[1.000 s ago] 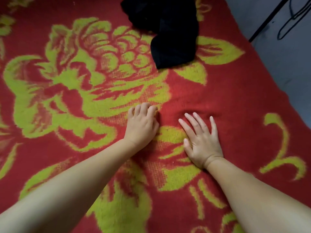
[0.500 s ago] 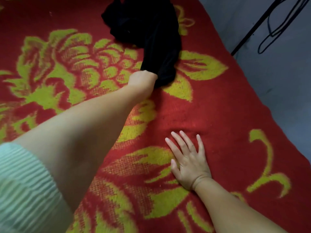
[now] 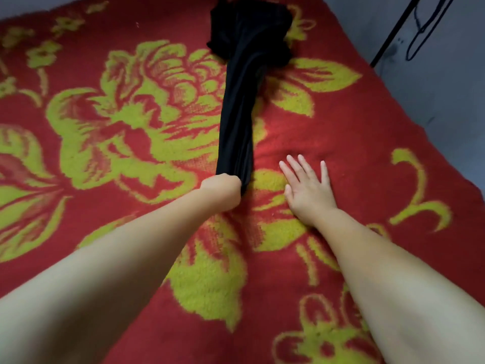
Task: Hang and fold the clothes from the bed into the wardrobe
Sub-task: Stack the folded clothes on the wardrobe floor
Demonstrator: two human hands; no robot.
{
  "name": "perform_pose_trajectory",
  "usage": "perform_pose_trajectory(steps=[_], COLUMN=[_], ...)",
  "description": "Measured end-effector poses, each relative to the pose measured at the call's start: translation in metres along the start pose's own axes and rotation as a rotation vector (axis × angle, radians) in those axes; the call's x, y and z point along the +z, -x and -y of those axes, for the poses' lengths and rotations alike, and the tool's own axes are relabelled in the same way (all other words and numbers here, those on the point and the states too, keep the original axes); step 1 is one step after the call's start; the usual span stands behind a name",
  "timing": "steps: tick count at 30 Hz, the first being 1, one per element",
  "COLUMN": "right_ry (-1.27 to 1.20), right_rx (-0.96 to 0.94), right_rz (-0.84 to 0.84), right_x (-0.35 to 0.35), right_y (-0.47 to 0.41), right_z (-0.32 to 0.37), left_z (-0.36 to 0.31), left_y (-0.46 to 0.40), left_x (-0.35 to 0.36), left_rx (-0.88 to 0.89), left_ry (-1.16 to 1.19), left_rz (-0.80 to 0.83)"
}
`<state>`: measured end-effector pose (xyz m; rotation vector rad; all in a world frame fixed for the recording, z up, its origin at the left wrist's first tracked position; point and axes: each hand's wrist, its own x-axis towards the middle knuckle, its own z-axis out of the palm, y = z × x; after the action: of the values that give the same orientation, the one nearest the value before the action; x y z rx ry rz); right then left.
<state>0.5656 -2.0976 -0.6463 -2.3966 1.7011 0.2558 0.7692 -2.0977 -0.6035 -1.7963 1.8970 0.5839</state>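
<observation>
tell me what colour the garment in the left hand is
Black, plain; the garment shows best in the head view.

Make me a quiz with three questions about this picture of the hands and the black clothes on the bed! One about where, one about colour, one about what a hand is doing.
1. Where does the right hand lie?
A. flat on the blanket
B. on the black garment
C. in the air

2. What colour are the blanket's flowers?
A. blue
B. yellow-green
C. white

3. What is the left hand doing?
A. resting open
B. pointing
C. gripping the black garment

Answers: 1 A, its fingers are spread on the red pile beside the garment. 2 B, the flowers are yellow-green on red. 3 C, its fist closes round the garment's near end, which stretches away taut.
</observation>
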Motion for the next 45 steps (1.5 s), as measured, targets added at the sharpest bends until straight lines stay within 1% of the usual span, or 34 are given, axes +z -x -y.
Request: perform_pose_trajectory(steps=[2,4,5,7,9,11,13,15,18,21,23,24,26,30,32,34,38,40,43,45], right_ry=[-0.06,-0.135,-0.173,-0.231,-0.26,-0.315,-0.326,-0.309,-0.378,-0.502,-0.554,-0.544,-0.504,-0.356,-0.345,-0.357,-0.357,-0.392,-0.459,-0.485], right_rx=[0.084,0.109,0.081,-0.033,-0.143,-0.167,-0.199,-0.288,-0.399,-0.43,-0.402,-0.379,-0.338,-0.257,-0.233,-0.213,-0.161,-0.183,-0.236,-0.239], right_rz=[0.136,0.266,0.308,0.381,0.413,0.371,0.248,0.14,0.05,-0.114,-0.228,-0.251,-0.212,-0.065,-0.061,-0.065,-0.101,-0.119,-0.141,-0.186], right_x=[-0.008,-0.024,-0.031,-0.053,-0.085,-0.116,-0.155,-0.196,-0.253,-0.295,-0.313,-0.321,-0.332,-0.352,-0.36,-0.364,-0.356,-0.356,-0.367,-0.376], right_y=[0.013,0.04,0.056,0.099,0.144,0.175,0.202,0.226,0.259,0.287,0.3,0.305,0.314,0.322,0.32,0.321,0.327,0.331,0.34,0.346], right_z=[0.025,0.06,0.08,0.128,0.17,0.195,0.207,0.212,0.221,0.233,0.241,0.245,0.25,0.255,0.26,0.272,0.29,0.309,0.346,0.368], left_z=[0.013,0.021,0.024,0.025,0.029,0.035,0.045,0.051,0.053,0.053,0.051,0.05,0.054,0.084,0.105,0.129,0.183,0.218,0.269,0.304], left_y=[0.045,0.094,0.118,0.178,0.236,0.28,0.326,0.373,0.446,0.508,0.545,0.563,0.6,0.658,0.674,0.691,0.717,0.729,0.739,0.744], left_x=[0.026,0.052,0.061,0.065,0.049,0.024,-0.006,-0.032,-0.057,-0.077,-0.091,-0.099,-0.112,-0.126,-0.122,-0.116,-0.113,-0.109,-0.09,-0.076], left_rx=[-0.002,-0.016,-0.021,-0.027,-0.033,-0.074,-0.115,-0.093,-0.061,-0.062,-0.027,-0.011,-0.004,-0.107,-0.189,-0.267,-0.333,-0.351,-0.413,-0.446], left_ry=[0.061,0.129,0.177,0.308,0.465,0.57,0.661,0.717,0.778,0.824,0.808,0.797,0.754,0.771,0.835,0.941,1.152,1.22,1.167,1.167], left_rz=[0.075,0.133,0.145,0.135,0.046,-0.041,-0.132,-0.24,-0.467,-0.729,-0.859,-0.901,-0.99,-1.146,-1.202,-1.298,-1.51,-1.525,-1.487,-1.453])
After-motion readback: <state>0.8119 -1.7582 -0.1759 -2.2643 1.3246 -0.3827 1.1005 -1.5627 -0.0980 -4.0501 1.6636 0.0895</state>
